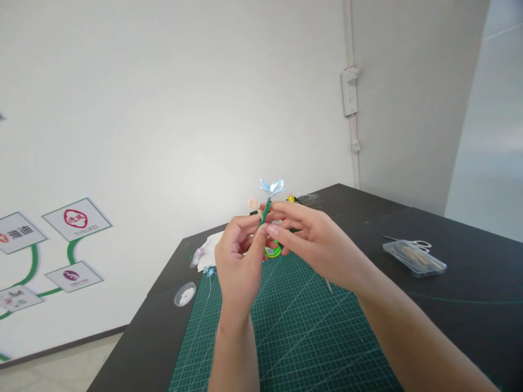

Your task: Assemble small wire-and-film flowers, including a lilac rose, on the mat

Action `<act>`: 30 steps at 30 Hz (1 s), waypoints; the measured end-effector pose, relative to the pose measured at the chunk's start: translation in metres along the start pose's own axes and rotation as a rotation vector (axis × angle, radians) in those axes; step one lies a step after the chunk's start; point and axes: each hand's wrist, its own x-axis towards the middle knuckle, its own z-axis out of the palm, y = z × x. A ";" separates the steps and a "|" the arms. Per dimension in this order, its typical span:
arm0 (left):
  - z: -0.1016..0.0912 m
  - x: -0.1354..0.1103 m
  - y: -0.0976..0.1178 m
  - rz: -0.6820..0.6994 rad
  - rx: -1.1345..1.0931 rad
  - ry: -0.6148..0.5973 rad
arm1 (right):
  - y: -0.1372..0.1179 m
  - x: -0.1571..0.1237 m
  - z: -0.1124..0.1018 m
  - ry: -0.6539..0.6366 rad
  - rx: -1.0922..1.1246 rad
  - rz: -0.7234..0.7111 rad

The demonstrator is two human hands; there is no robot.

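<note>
A small handmade flower [272, 187] with pale blue petals stands on a green-wrapped stem [265, 211]. My left hand [238, 256] pinches the stem from below, fingers closed on it. My right hand [310, 234] meets it from the right, fingertips touching the stem just under the petals. Both hands hover above a green cutting mat [294, 332]. A roll of green tape [273, 251] lies on the mat, partly hidden behind my fingers.
The mat lies on a black table [469, 294]. A clear plastic box [413, 258] and scissors [417, 243] sit at the right. A small round lid [185, 294], white material [208, 251] and a peach flower [254, 203] lie at the far left. A white wall is behind.
</note>
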 end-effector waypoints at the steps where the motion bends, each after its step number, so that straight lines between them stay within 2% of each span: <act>1: 0.001 -0.001 0.000 -0.013 -0.006 -0.017 | -0.001 0.000 0.002 0.011 -0.026 -0.002; 7: 0.005 -0.003 0.001 -0.065 -0.050 -0.124 | -0.001 0.000 0.003 0.090 -0.214 0.024; 11: 0.007 -0.003 0.002 -0.075 -0.094 -0.147 | 0.003 0.001 0.001 0.121 -0.262 0.042; 16: 0.008 -0.001 0.000 -0.070 -0.071 -0.120 | 0.003 0.003 0.004 0.165 -0.131 0.061; 21: 0.012 0.000 0.001 -0.034 -0.025 -0.079 | -0.001 0.003 0.002 0.141 0.018 0.080; 30: 0.012 -0.005 0.002 -0.045 -0.030 -0.018 | -0.002 0.001 0.000 0.130 0.039 0.096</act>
